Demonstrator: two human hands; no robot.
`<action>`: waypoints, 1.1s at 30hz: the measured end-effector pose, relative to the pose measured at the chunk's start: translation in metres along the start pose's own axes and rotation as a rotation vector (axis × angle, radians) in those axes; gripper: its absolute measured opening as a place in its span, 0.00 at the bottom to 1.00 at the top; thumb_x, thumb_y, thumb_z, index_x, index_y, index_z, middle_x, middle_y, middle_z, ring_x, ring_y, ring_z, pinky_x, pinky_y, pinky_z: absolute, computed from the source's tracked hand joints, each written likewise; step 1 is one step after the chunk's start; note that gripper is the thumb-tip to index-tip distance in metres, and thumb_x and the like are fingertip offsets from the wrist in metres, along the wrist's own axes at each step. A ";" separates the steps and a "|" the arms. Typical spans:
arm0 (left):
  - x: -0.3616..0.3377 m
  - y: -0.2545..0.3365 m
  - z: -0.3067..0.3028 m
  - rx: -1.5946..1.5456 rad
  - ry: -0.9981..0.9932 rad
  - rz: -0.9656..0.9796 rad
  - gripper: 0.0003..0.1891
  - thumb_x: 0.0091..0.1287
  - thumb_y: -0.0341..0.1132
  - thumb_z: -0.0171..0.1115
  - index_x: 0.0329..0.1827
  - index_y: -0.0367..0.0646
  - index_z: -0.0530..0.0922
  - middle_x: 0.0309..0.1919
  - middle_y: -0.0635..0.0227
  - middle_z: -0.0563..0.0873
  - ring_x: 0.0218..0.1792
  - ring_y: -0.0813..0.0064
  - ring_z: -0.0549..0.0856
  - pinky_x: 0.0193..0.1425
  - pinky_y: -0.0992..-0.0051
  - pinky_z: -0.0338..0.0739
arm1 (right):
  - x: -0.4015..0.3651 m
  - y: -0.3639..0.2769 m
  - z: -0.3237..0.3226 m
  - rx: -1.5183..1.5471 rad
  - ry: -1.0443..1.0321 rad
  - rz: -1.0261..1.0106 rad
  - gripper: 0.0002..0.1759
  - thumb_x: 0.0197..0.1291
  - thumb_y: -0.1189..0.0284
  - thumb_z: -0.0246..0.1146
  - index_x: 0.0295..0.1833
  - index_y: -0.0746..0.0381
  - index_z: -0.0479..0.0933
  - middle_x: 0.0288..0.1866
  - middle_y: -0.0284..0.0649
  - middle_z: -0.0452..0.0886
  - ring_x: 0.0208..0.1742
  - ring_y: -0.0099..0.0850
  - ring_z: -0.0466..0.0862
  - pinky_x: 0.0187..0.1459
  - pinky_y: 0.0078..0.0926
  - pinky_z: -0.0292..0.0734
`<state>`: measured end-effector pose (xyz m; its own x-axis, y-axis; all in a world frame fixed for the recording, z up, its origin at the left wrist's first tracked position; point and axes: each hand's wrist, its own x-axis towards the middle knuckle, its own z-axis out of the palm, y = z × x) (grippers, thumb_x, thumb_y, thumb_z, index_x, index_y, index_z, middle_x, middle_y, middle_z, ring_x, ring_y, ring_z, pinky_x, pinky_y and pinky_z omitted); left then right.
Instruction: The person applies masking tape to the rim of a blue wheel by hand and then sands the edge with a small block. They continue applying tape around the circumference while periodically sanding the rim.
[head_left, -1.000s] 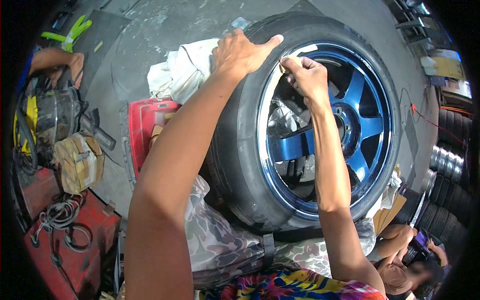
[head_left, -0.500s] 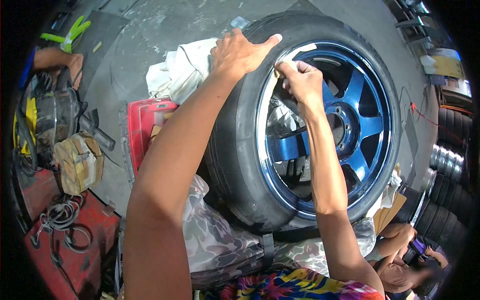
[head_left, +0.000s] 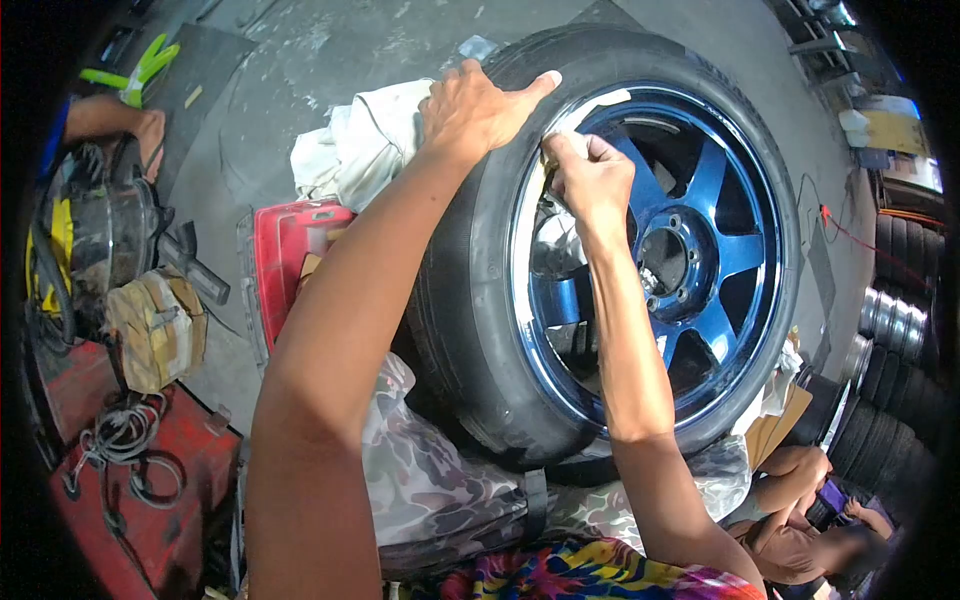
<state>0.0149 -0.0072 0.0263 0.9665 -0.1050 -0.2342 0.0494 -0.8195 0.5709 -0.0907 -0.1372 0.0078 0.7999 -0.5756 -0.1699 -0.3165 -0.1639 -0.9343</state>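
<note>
A black tire [head_left: 490, 270] with a blue spoked wheel [head_left: 740, 254] lies before me. A cream strip that looks like masking tape [head_left: 600, 103] runs along the upper-left part of the shiny rim lip. My left hand [head_left: 482, 112] rests on the tire's upper-left side, fingers spread and thumb stretched toward the rim. On the rim lip, at the lower end of the strip, my right hand [head_left: 592, 180] is closed in a pinch. A bit of yellowish tape shows by its fingertips; the rest is hidden behind the fingers.
Left of the tire are a white cloth [head_left: 360, 140] and a red plastic tray [head_left: 285, 260]. Farther left stand a taped box [head_left: 155, 325] and a red case [head_left: 150, 480] with a coiled cord. Stacked tires [head_left: 900, 320] line the right. Another person [head_left: 800, 540] sits at lower right.
My right hand has slid a short way down and left along the rim lip, still pinched. My left hand stays in place on the tire.
</note>
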 end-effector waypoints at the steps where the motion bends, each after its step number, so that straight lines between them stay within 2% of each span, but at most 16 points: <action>1: 0.000 0.000 0.000 -0.002 0.008 0.000 0.67 0.57 0.87 0.60 0.79 0.27 0.71 0.74 0.40 0.79 0.75 0.45 0.80 0.79 0.49 0.74 | 0.004 -0.002 0.001 -0.007 0.018 -0.012 0.16 0.60 0.66 0.77 0.38 0.71 0.90 0.29 0.38 0.90 0.26 0.21 0.84 0.31 0.25 0.79; 5: 0.001 -0.003 0.002 -0.008 0.017 0.010 0.67 0.57 0.87 0.59 0.79 0.27 0.71 0.73 0.40 0.79 0.75 0.45 0.80 0.79 0.49 0.73 | 0.005 0.004 0.006 -0.031 0.082 -0.064 0.16 0.60 0.65 0.77 0.37 0.70 0.90 0.27 0.36 0.89 0.25 0.20 0.84 0.31 0.25 0.79; 9: 0.000 -0.001 0.001 0.011 0.011 0.003 0.67 0.57 0.87 0.60 0.79 0.28 0.71 0.73 0.41 0.80 0.75 0.46 0.80 0.79 0.50 0.73 | 0.000 0.001 0.002 -0.015 0.038 -0.053 0.15 0.60 0.66 0.76 0.37 0.70 0.89 0.25 0.36 0.87 0.25 0.20 0.82 0.30 0.27 0.77; 11: 0.000 -0.002 0.003 0.001 0.026 0.002 0.67 0.57 0.87 0.59 0.80 0.28 0.71 0.73 0.41 0.80 0.75 0.46 0.80 0.79 0.50 0.73 | 0.015 0.006 0.003 0.038 0.072 -0.143 0.15 0.61 0.66 0.76 0.35 0.70 0.88 0.25 0.35 0.87 0.24 0.20 0.81 0.30 0.27 0.77; 13: 0.002 -0.002 0.003 0.002 0.020 -0.001 0.67 0.57 0.87 0.59 0.80 0.28 0.70 0.74 0.42 0.79 0.75 0.46 0.79 0.80 0.50 0.73 | 0.007 0.004 0.002 -0.046 0.079 -0.159 0.15 0.61 0.66 0.76 0.35 0.70 0.88 0.25 0.34 0.86 0.24 0.19 0.81 0.29 0.26 0.76; 16: 0.001 0.000 0.002 0.002 0.013 -0.001 0.67 0.57 0.87 0.60 0.80 0.28 0.70 0.75 0.41 0.79 0.76 0.47 0.79 0.80 0.50 0.73 | -0.005 0.002 -0.002 0.023 -0.022 -0.036 0.15 0.62 0.66 0.77 0.34 0.69 0.88 0.24 0.34 0.86 0.24 0.18 0.81 0.29 0.24 0.75; 19: -0.001 -0.002 0.002 0.009 0.011 -0.006 0.67 0.57 0.86 0.60 0.81 0.28 0.69 0.75 0.41 0.78 0.77 0.47 0.78 0.80 0.50 0.73 | 0.012 -0.002 0.001 0.065 0.042 -0.095 0.15 0.63 0.66 0.77 0.35 0.69 0.88 0.25 0.35 0.87 0.23 0.19 0.81 0.29 0.24 0.75; 20: 0.000 -0.002 0.002 0.005 0.015 -0.006 0.67 0.58 0.86 0.60 0.81 0.28 0.69 0.75 0.41 0.78 0.77 0.47 0.78 0.80 0.50 0.73 | 0.010 -0.001 0.001 -0.022 0.054 -0.079 0.14 0.63 0.66 0.77 0.35 0.69 0.88 0.25 0.36 0.88 0.24 0.19 0.82 0.29 0.25 0.75; 24: 0.001 -0.001 0.003 0.016 0.023 0.010 0.67 0.58 0.86 0.60 0.81 0.28 0.69 0.75 0.41 0.78 0.76 0.46 0.79 0.79 0.50 0.74 | -0.008 0.002 0.000 0.027 -0.020 -0.031 0.14 0.64 0.66 0.76 0.34 0.67 0.87 0.23 0.35 0.86 0.22 0.19 0.82 0.28 0.25 0.76; 28: 0.000 -0.002 0.004 0.012 0.028 0.006 0.67 0.58 0.87 0.59 0.80 0.28 0.70 0.74 0.40 0.79 0.76 0.45 0.79 0.79 0.50 0.74 | 0.006 -0.005 0.001 0.032 0.047 -0.070 0.14 0.64 0.67 0.77 0.33 0.67 0.87 0.23 0.35 0.87 0.22 0.19 0.82 0.28 0.23 0.75; 33: 0.000 -0.002 0.003 0.011 0.016 0.012 0.67 0.57 0.87 0.59 0.79 0.28 0.71 0.73 0.40 0.79 0.76 0.45 0.79 0.78 0.50 0.75 | -0.001 0.002 -0.002 0.025 -0.022 -0.043 0.14 0.64 0.67 0.76 0.35 0.68 0.87 0.24 0.35 0.87 0.22 0.19 0.82 0.28 0.24 0.74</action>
<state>0.0139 -0.0071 0.0232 0.9708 -0.1065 -0.2149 0.0345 -0.8246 0.5647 -0.0929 -0.1380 0.0070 0.8237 -0.5504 -0.1365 -0.2691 -0.1675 -0.9484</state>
